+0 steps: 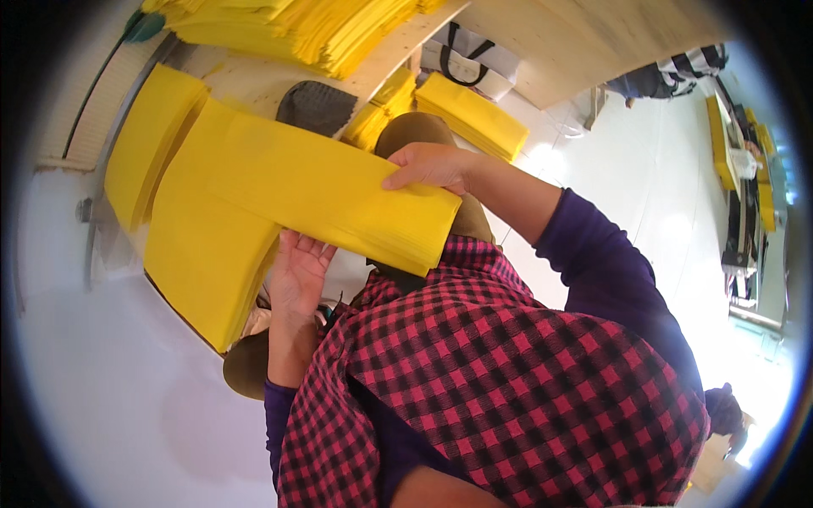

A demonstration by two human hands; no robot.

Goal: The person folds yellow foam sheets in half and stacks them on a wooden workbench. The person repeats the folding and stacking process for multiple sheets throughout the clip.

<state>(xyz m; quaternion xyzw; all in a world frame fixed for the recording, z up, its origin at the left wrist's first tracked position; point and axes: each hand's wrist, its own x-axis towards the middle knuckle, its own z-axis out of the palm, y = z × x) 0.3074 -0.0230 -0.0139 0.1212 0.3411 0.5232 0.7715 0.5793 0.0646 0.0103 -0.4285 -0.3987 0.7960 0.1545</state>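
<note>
A long folded stack of thin yellow sheets (pixel 322 182), fabric-like, stretches across in front of me, its near right end over my lap. My right hand (pixel 432 166) grips its upper edge near that end, thumb on top and fingers hidden behind. By the lower edge, my left hand (pixel 301 267) is palm up with its fingers stretched out, the fingertips touching the edge. The left part of the stack rests on a wider yellow pile (pixel 199 262) at the table's edge. Another folded yellow stack (pixel 152 144) stands beside that pile, farther left.
A tall yellow pile (pixel 288 30) covers the wooden table (pixel 398 51) at the far side. A dark grey piece (pixel 318 107) lies below it. More yellow bundles (pixel 472 116) sit beyond my right knee, near a white bag with black handles (pixel 478 63). Another person (pixel 724 411) is at the right rim.
</note>
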